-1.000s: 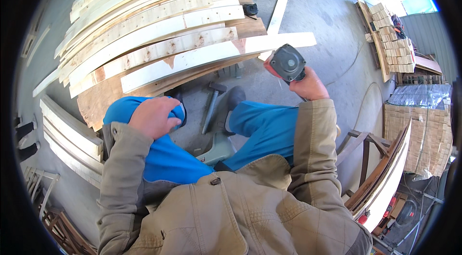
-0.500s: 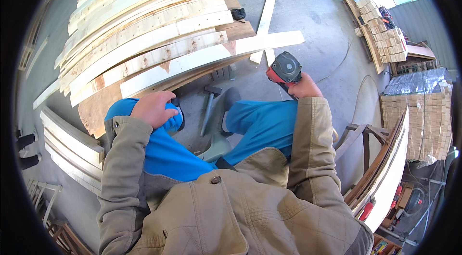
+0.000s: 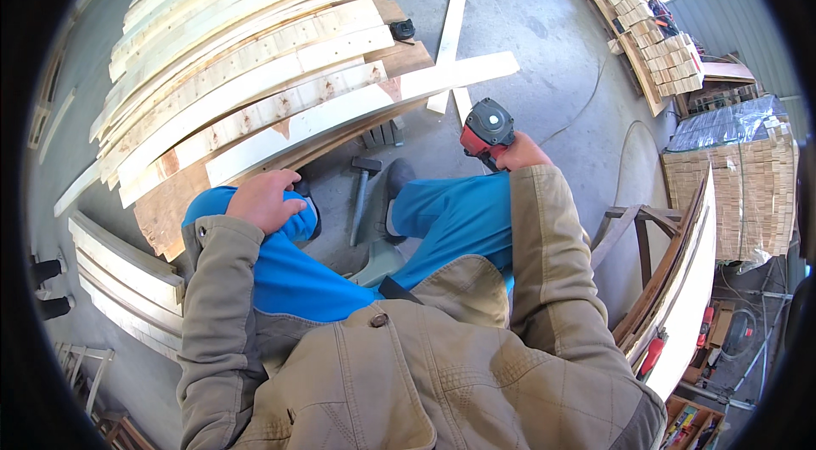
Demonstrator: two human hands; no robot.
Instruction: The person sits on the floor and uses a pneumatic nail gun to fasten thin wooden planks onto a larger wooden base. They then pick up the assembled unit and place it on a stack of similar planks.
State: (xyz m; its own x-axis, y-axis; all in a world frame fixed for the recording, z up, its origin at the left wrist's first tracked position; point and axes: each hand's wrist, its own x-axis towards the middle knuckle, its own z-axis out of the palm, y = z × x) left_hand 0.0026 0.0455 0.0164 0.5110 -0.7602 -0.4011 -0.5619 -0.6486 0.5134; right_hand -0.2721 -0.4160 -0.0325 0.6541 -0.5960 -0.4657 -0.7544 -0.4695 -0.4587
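My right hand (image 3: 522, 152) is wrapped round the grip of a red and black nail gun (image 3: 487, 125), held beside my right knee with its round black cap upward. The lower part of the tool is hidden. On my left knee rests my left hand (image 3: 265, 199), empty, thumb apart from the fingers. Ahead of it lies a pale wooden board (image 3: 340, 114) along the near edge of a wooden panel (image 3: 157, 210). Between my feet, a hammer (image 3: 360, 195) lies on the floor.
Many pale planks (image 3: 246, 50) cover the panel, with a black tape measure (image 3: 402, 29) at its right edge. Another board (image 3: 453, 12) lies crosswise beyond. Stacked boards (image 3: 127, 267) stand at left. Wrapped wood blocks (image 3: 731, 195) and a leaning panel (image 3: 688, 280) are at right.
The whole view has shifted slightly, with the planks appearing a little further left. Both hands keep their places, the left on the knee and the right on the nail gun.
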